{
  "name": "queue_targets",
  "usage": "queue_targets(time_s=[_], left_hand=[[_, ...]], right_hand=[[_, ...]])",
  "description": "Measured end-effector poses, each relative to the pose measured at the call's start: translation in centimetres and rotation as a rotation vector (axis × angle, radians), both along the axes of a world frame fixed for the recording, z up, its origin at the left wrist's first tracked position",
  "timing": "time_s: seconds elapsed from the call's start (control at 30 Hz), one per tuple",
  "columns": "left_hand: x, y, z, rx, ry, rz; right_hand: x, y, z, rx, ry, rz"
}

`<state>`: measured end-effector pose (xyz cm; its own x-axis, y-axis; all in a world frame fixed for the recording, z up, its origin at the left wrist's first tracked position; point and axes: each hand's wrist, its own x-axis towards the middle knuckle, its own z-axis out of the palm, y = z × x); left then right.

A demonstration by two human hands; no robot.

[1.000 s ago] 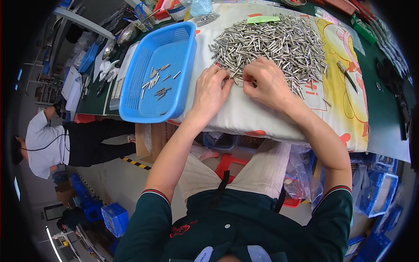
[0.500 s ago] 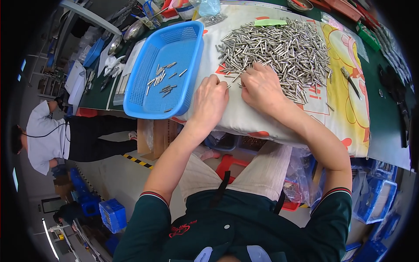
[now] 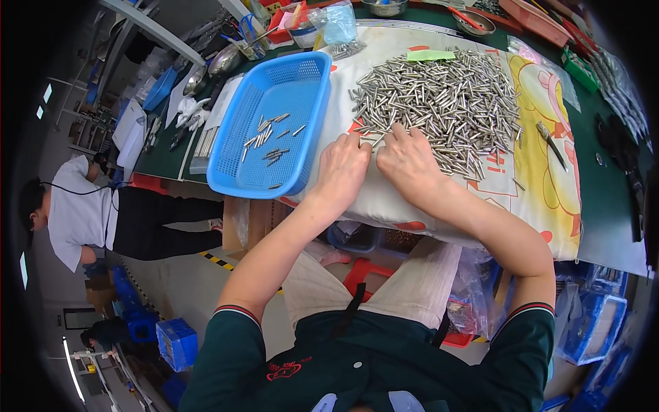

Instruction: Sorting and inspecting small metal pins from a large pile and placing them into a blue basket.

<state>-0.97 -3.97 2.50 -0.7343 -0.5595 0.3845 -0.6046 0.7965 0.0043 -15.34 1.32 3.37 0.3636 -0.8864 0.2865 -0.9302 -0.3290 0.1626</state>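
A wide heap of short silver metal pins (image 3: pixel 446 103), each with a tapered end, lies on a printed cloth (image 3: pixel 391 192). My left hand (image 3: pixel 343 167) rests by the near left edge of the heap, fingers curled and pressed together. Close beside it, my right hand (image 3: pixel 412 163) is also closed, its fingertips at the pile's near edge. A few pins show around the fingertips of both hands; what is pinched inside them is hidden. Left of my left hand stands a blue perforated plastic basket (image 3: pixel 312 130), with several pins scattered over its bottom.
A light green slip (image 3: pixel 430 55) lies on the heap. Right of it is a dark-tipped tool (image 3: pixel 551 145). Behind are metal bowls (image 3: pixel 475 23), a clear bag of pins (image 3: pixel 340 31) and a red tray (image 3: pixel 537 20). Another person (image 3: pixel 79 209) stands at the far left.
The whole view has shifted slightly, so the table sits lower in the picture. My hands are a little closer together, both still closed by the heap. The basket's pins look unchanged.
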Motion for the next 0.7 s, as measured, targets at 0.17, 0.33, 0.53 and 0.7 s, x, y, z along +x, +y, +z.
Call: queue_targets(time_s=[0.17,0.33,0.53,0.7], left_hand=[[-0.7,-0.7,1.0,0.021,0.128,-0.049],[-4.6,-2.1,3.2,0.289,0.740,-0.326],[-9.6,-3.5,1.0,0.435,0.907,-0.490],[-10.2,-3.8,-1.1,0.663,1.028,-0.420]], right_hand=[[-3.4,-1.5,0.5,-0.176,-0.427,0.047],[-7.4,-2.9,1.8,-0.545,-0.874,0.192],[-7.7,-2.6,-0.4,-0.585,-1.002,0.067],[-7.8,-3.1,-1.3,-0.532,-1.064,0.027]])
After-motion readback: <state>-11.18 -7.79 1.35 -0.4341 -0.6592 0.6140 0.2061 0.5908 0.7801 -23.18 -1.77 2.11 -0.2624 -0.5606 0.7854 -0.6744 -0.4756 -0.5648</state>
